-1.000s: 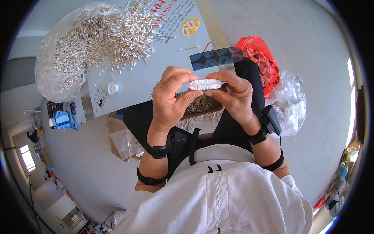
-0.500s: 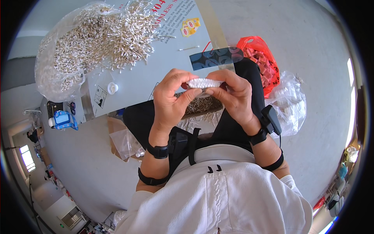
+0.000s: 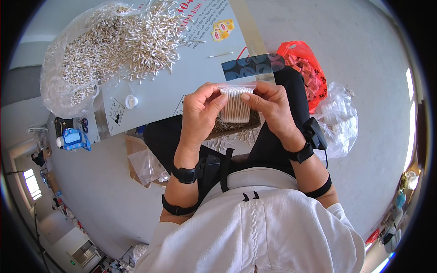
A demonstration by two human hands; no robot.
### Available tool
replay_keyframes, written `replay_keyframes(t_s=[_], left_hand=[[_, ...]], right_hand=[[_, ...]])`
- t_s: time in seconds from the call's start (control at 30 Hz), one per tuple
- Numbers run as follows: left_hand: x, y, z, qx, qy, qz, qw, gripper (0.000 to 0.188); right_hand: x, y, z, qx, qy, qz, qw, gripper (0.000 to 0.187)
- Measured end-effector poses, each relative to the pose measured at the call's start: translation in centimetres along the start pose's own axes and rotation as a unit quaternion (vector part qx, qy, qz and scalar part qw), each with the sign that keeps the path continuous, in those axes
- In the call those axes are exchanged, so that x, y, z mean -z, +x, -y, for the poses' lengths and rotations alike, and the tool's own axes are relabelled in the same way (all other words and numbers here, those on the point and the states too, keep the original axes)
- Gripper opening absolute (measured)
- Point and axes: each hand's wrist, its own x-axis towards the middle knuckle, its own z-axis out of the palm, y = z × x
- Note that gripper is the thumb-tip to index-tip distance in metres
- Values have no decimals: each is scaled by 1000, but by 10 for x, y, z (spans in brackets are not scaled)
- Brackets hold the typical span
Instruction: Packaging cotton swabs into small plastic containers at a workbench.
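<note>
A clear bag of cotton swabs [image 3: 236, 105] hangs between my two hands, its white swab tips in a row near the top edge. My left hand [image 3: 201, 109] pinches the bag's upper left corner between thumb and fingers. At the upper right corner, my right hand [image 3: 272, 105] does the same, its thumb pressed on the front. Beneath the bag, a box of loose cotton swabs [image 3: 234, 128] rests between my thighs, partly hidden. On the table to the far left lies a big heap of cotton swabs [image 3: 123, 50], spilling from a clear plastic bag [image 3: 53, 98].
The grey table [image 3: 150, 107] holds a small round white container [image 3: 131, 102], yellow packets [image 3: 222, 30], one loose swab [image 3: 220, 55] and a dark patterned sheet [image 3: 248, 67]. On the floor at right are a red bag of pink pieces [image 3: 304, 75] and clear plastic bags [image 3: 337, 123].
The bag has tilted from nearly end-on to hanging upright, so the swabs' full length shows. Both hands have turned with it and kept their hold.
</note>
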Motion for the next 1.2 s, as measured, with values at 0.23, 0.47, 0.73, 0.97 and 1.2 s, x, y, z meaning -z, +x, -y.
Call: replay_keyframes(t_s=[0.23, 0.47, 0.73, 0.97, 1.2], left_hand=[[-11, -1, -8, -227, 190, -74, 952, 31], [-10, -5, -17, -376, 231, -158, 883, 32], [-13, -5, -10, -361, 239, -167, 886, 30], [-4, 0, -12, -17, -118, -71, 990, 20], [-14, 3, -1, 71, -157, -59, 983, 18]], right_hand=[[-7, -4, 5, 208, -100, 2, 973, 21], [-10, -7, 16, 24, 133, -42, 990, 21], [-11, -2, 12, -45, 175, -4, 983, 17], [-9, 1, 6, -32, 128, -33, 991, 13], [-1, 3, -3, -92, 147, -27, 985, 16]])
